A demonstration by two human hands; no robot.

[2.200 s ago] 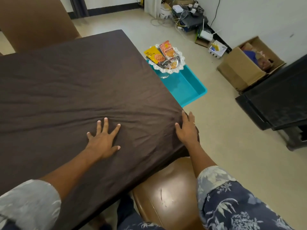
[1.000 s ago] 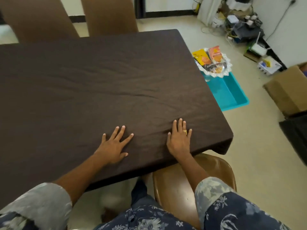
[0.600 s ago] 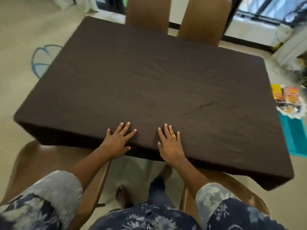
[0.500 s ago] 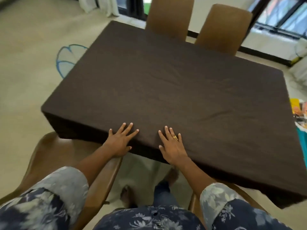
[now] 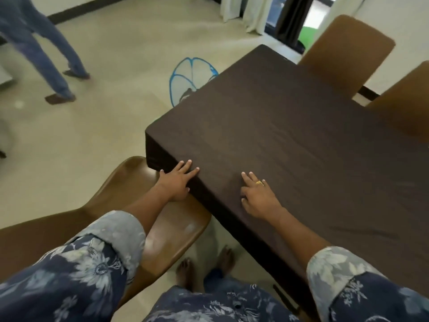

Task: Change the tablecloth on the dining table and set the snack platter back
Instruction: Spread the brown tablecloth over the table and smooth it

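A dark brown tablecloth (image 5: 290, 140) covers the whole dining table and hangs over its near and left edges. My left hand (image 5: 177, 180) lies flat with fingers spread on the cloth at the near edge, close to the near left corner. My right hand (image 5: 257, 196), wearing a gold ring, rests flat on the cloth top a little to the right. Neither hand holds anything. The snack platter is out of view.
A brown chair (image 5: 139, 205) stands under my left arm at the table's near edge. Two more brown chairs (image 5: 343, 54) stand at the far side. A blue-rimmed mesh basket (image 5: 190, 77) lies on the floor. A person's legs (image 5: 44, 47) are at far left.
My view has swung left, so the snack platter and teal tray left the frame. Both hands slid left along the near edge; my left hand now sits by the near left corner.
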